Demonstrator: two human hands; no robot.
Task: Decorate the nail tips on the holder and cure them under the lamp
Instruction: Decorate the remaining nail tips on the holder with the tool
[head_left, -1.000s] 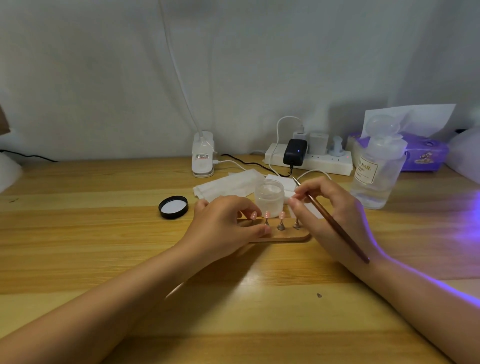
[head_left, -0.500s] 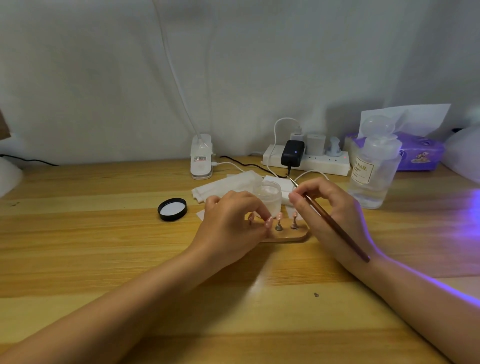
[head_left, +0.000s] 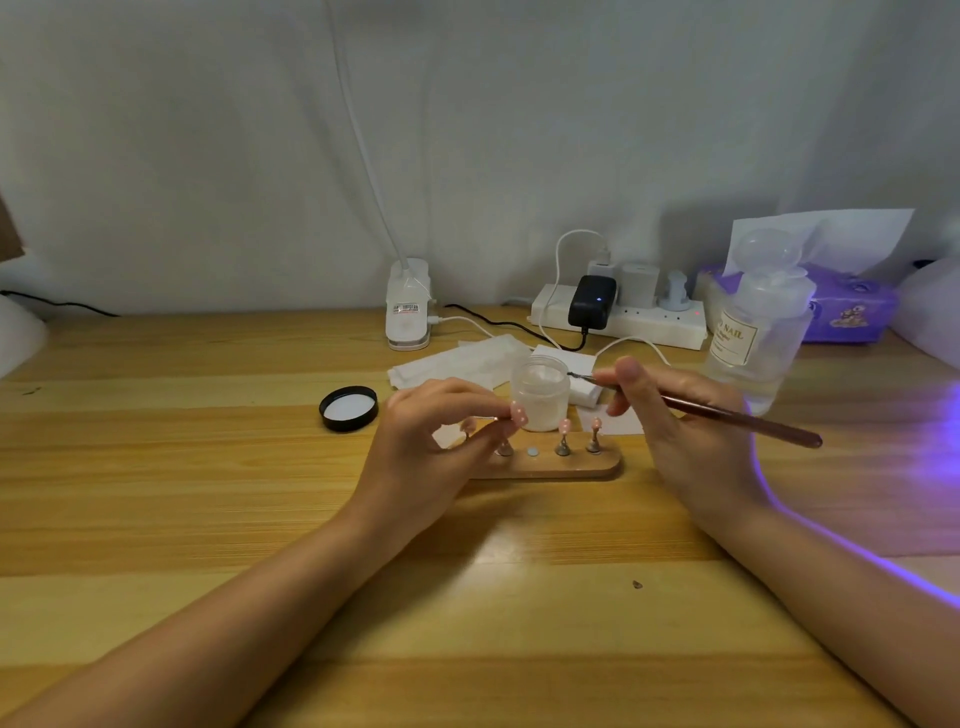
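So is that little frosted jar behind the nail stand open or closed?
Open. The jar has no lid on its mouth, and a black lid lies flat on the table to its left, white lining up.

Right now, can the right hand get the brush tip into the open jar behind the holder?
Probably yes. The right hand holds the brush with its tip beside the open jar rim; nothing lies between. The left hand sits left of it.
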